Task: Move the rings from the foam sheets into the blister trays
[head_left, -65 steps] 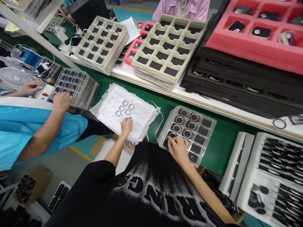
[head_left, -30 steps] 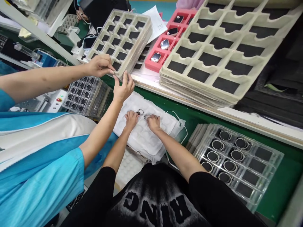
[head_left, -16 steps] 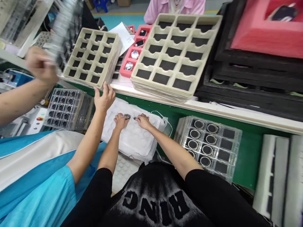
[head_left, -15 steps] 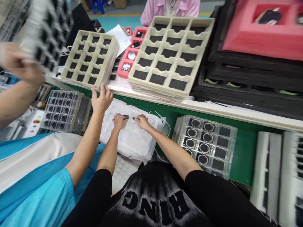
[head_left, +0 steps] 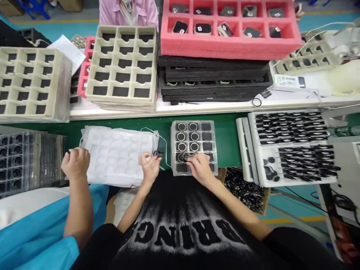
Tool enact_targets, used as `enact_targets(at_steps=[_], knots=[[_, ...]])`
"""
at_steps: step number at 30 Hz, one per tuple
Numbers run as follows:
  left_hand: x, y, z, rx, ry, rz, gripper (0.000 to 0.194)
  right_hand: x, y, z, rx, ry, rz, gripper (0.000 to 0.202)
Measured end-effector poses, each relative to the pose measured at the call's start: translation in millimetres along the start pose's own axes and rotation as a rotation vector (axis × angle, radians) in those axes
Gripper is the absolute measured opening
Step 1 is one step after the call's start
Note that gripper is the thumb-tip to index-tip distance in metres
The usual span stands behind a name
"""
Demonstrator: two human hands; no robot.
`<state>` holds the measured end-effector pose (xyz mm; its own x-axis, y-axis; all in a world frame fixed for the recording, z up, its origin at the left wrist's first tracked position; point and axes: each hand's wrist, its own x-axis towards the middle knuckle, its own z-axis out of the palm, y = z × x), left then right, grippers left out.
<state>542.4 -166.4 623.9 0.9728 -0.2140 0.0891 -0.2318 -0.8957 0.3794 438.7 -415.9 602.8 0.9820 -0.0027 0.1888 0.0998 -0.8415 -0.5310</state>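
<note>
My left hand point(head_left: 149, 169) is closed around a small black part point(head_left: 158, 153), raised near the right edge of a white padded sheet point(head_left: 116, 155) with round bumps. At the lower rows of a clear plastic tray point(head_left: 194, 171), my right hand point(head_left: 201, 168) pinches a dark round part with a ring point(head_left: 185, 156). I cannot tell whether this part rests in its pocket or is lifted. Silver-rimmed round parts point(head_left: 194, 136) sit in the tray's left and middle columns. The right column shows dark pocket bottoms. My right fingers partly cover the lower pockets.
A co-worker's hand point(head_left: 75, 163) is at the sheet's left edge. Beige trays point(head_left: 121, 95) and pink foam point(head_left: 225, 47) on black foam point(head_left: 215, 92) line the shelf. White trays of black parts point(head_left: 292, 127) stand right, above a box of black strips point(head_left: 244, 191).
The view has swung right. My right hand has moved from the white sheet to the clear tray; my left has shifted to the sheet's right edge. The co-worker's raised tray has left view.
</note>
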Motion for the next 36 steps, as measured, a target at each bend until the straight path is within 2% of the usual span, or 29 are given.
enact_targets(at_steps=[2, 4, 7, 11, 15, 18, 22, 25, 27, 29, 33, 36], knots=[[-32, 31, 37.0, -0.037, -0.049, 0.084, 0.02, -33, 30, -9, -0.093, 0.0, -0.023, 0.021], [-55, 47, 59.6, -0.069, -0.083, 0.2, 0.017, -55, 49, -8, -0.157, -0.049, -0.095, 0.02], [-77, 59, 73.6, -0.034, -0.125, 0.324, 0.017, -65, 61, 2, -0.208, -0.168, -0.23, 0.022], [-91, 71, 77.5, 0.067, -0.153, 0.282, 0.019, -59, 65, 8, -0.199, -0.291, -0.33, 0.026], [-92, 82, 77.6, 0.109, -0.203, 0.146, 0.019, -50, 76, 3, -0.117, -0.346, -0.348, 0.027], [-91, 83, 75.5, 0.111, -0.226, 0.097, 0.019, -46, 83, 0, -0.009, -0.332, -0.346, 0.031], [-92, 81, 69.4, 0.105, -0.173, 0.083, 0.019, -50, 87, -8, 0.095, -0.228, -0.317, 0.029], [-87, 86, 65.9, 0.114, -0.115, 0.064, 0.023, -66, 97, -21, 0.061, -0.112, -0.259, 0.026], [-80, 98, 67.3, 0.107, -0.103, 0.094, 0.026, -78, 108, -29, 0.014, -0.078, -0.25, 0.026], [-70, 116, 73.3, 0.081, -0.117, 0.176, 0.027, -89, 119, -35, -0.025, -0.102, -0.262, 0.027], [-56, 159, 97.1, 0.036, -0.181, 0.359, 0.028, -97, 132, -38, -0.084, -0.191, -0.301, 0.029], [-53, 185, 117.7, 0.056, -0.198, 0.403, 0.031, -93, 133, -38, -0.098, -0.235, -0.297, 0.031]])
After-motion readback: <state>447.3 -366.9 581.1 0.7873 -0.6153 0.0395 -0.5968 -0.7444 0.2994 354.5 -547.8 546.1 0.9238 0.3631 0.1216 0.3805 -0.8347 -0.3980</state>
